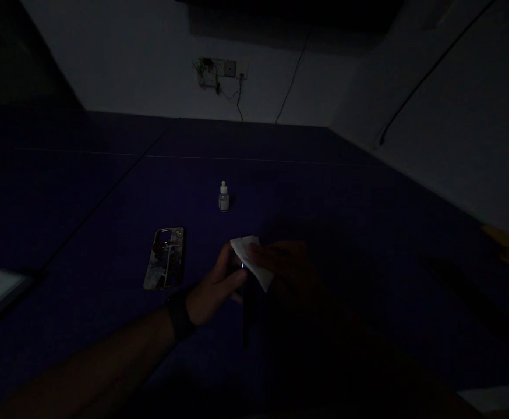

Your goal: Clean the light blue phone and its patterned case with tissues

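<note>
Head view, very dim: the left hand [217, 291] has its grip closed around the edge of a thin dark slab, seemingly a phone [246, 302], held on edge just above the tabletop [324, 192]. The right hand [289, 270], mostly lost in shadow, has its grip pinched on a white cloth [250, 259] pressed against the top of the phone. To wipe well, I would judge the left hand should keep the phone steady while the cloth moves in flat, even strokes with light pressure. Just left of the hands lies a patterned phone case [165, 259], flat on the tabletop. Farther back stands a small dropper bottle [223, 196], upright and well apart.
</note>
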The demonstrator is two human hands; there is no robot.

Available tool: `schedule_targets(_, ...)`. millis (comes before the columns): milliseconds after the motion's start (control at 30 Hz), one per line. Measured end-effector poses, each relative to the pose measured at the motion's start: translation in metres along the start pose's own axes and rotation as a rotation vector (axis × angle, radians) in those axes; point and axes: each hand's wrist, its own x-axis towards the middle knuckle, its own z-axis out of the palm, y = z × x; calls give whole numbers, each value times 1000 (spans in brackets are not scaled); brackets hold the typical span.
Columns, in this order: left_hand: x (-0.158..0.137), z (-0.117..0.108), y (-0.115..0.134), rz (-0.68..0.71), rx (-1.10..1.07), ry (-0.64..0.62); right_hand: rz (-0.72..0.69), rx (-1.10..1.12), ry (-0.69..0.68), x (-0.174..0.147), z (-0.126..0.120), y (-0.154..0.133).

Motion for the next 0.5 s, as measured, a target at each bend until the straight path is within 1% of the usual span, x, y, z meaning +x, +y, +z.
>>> schedule_targets(167,-9,12,6,159,117,29,156,67,95,2,-12,1)
schedule_targets(267,-13,14,10,227,178,18,191,132,141,3,-18,0)
schedule_targets(367,-14,14,12,298,322,32,151,141,127,4,-20,-5)
schedule_targets(433,-15,13,11,339,423,42,74,117,90,4,-19,-10)
schedule_targets(500,-17,13,8,351,463,39,-30,77,47,2,-18,-13)
